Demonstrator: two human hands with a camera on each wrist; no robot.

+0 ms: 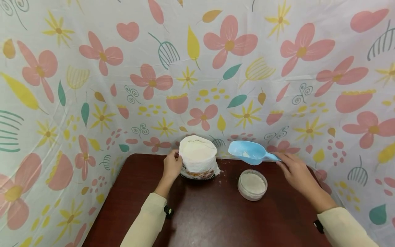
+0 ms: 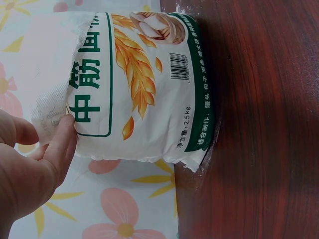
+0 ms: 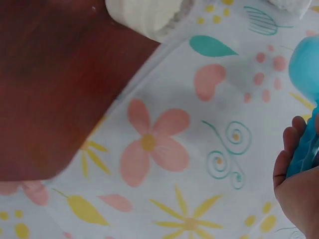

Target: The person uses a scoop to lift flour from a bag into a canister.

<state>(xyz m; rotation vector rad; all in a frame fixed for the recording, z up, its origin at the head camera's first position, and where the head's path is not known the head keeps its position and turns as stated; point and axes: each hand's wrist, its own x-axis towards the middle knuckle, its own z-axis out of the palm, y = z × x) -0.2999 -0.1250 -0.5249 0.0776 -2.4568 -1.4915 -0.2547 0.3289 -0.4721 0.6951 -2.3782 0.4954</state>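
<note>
A white flour bag [image 1: 200, 164] stands upright at the back of the table, its top folded open and pale powder showing inside. My left hand [image 1: 171, 167] pinches the left edge of the bag's rolled rim; in the left wrist view, thumb and fingers grip that white fold beside the bag's printed front [image 2: 144, 89]. To the right, my right hand [image 1: 294, 169] holds a light blue scoop [image 1: 245, 151] by its handle, above the table's back edge. A little white powder clings inside the scoop. Below the scoop sits a round clear tub [image 1: 252, 195] of white powder.
The dark red-brown table [image 1: 213, 223] ends at a hanging flowered cloth [image 1: 197, 82] behind and at both sides. White specks of powder [image 1: 220, 175] lie on the table just right of the bag.
</note>
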